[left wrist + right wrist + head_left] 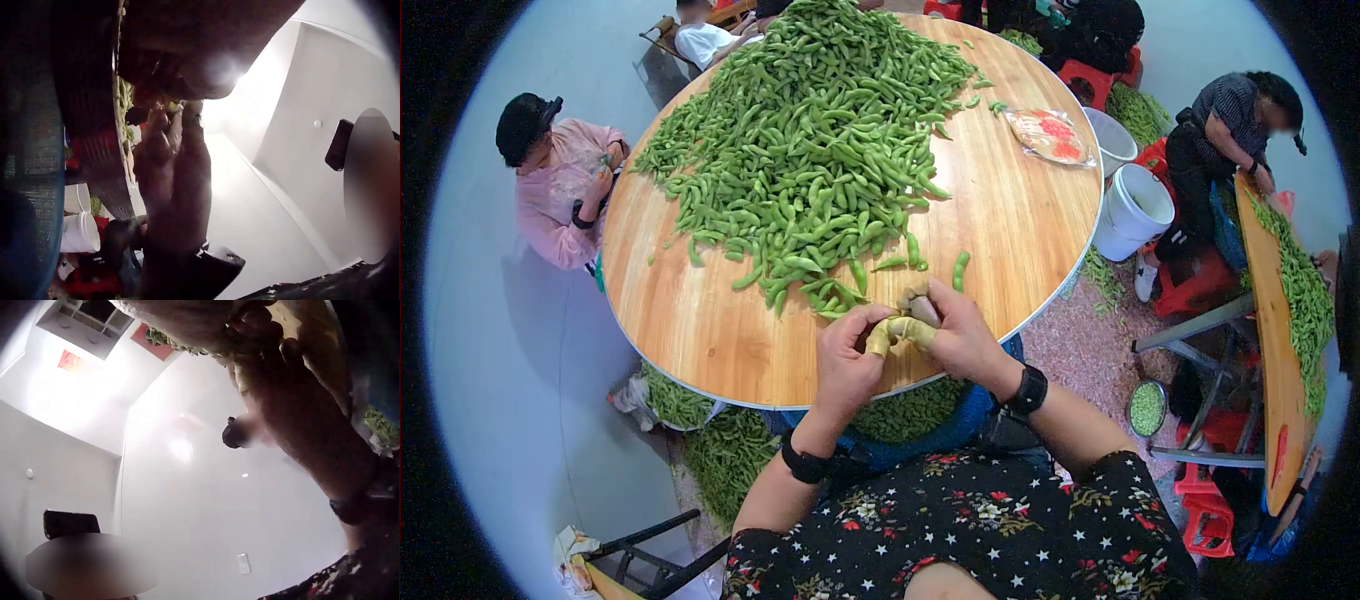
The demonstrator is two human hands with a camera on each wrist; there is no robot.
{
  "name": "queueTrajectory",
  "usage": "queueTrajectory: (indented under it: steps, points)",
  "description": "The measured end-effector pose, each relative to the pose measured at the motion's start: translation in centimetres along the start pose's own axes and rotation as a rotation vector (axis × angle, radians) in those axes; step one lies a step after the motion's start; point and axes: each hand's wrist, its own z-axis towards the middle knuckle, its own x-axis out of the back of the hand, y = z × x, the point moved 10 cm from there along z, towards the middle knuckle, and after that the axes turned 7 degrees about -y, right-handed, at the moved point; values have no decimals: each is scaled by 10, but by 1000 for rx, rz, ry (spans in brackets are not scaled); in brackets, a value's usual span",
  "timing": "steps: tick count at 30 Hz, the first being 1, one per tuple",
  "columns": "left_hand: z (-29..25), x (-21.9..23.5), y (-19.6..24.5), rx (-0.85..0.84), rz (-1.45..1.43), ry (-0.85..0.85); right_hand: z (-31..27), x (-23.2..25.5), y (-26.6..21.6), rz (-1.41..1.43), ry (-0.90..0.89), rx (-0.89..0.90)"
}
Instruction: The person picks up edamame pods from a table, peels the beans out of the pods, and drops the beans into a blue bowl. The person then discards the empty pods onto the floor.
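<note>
A big heap of green soybean pods [830, 150] covers the far and middle part of the round wooden table [1020, 230]. At its near edge, my left hand [850, 360] and my right hand [965, 345] meet with fingers curled and thumbs bent toward each other. Yellowish covers [915, 332] wrap both thumbs, and greyish covers show on right fingertips. I cannot tell whether a pod is between the fingers. Just beyond the hands lie a few loose pods [961, 270]. Both wrist views are dark; the left one shows the right hand [165, 147] from below.
A flat clear plastic packet [1048, 136] lies at the table's right edge. White buckets [1135, 212] stand beyond it. A bowl of shelled beans [1147, 408] sits at lower right, near a second table [1262, 330] with pods. People sit around. Pods fill a container [910, 410] below my hands.
</note>
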Motion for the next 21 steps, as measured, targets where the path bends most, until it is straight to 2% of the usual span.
queueTrajectory:
  steps: [1, 2, 4, 5, 7, 8, 10, 11, 13, 16, 19, 20, 21]
  points:
    - [0, -3, 6, -47, -10, -16, 2, 1, 5, 0, 2, -4]
    - [-1, -5, 4, -44, -11, -17, 5, -3, 17, 126, -50, -75]
    - [-1, -4, -13, 51, -187, -22, 6, -9, 18, 355, -110, -173]
    - [-1, -2, -14, 55, -185, -23, 6, -6, 14, 359, -109, -175]
    - [-4, -5, -22, 142, -262, -75, 1, -14, 22, 474, -190, -306]
    - [-4, -7, -22, 145, -261, -75, 1, -15, 30, 476, -191, -307]
    - [-3, -8, -17, 112, -213, -41, 9, -3, 19, 39, -105, -47]
    - [-5, -11, -16, 113, -211, -43, 7, -3, 22, 42, -103, -47]
    - [-8, -9, 7, -22, 255, 19, 3, 5, 11, -47, 0, 17]
    - [-12, -6, 16, -50, 267, 108, 3, -1, 28, 101, -13, -80]
    - [-11, -3, 16, -102, 258, 170, 2, 1, 27, 41, -27, -129]
    - [-10, -1, 19, -106, 259, 170, 1, 4, 23, 40, -25, -125]
    - [-8, -6, 35, -171, 410, 117, -2, 4, 21, 181, -40, -137]
